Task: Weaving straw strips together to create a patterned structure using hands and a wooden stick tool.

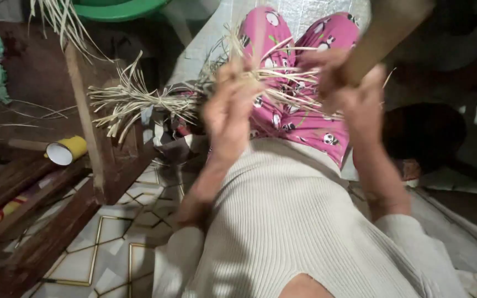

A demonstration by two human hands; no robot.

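My left hand (228,107) is closed around a bundle of pale dry straw strips (139,102) that fans out to the left over my lap. My right hand (349,88) grips a thick wooden stick (385,33) that rises to the upper right, next to the straw near its bound middle. Both hands are blurred by motion. I wear a cream ribbed sweater and pink patterned trousers (299,127) under the straw.
A dark wooden frame (84,127) stands at the left, with a yellow cup (66,150) lying on it. More straw (62,19) hangs at the top left by a green basin (120,8). Patterned floor tiles (111,243) lie below; a dark round object (423,132) sits right.
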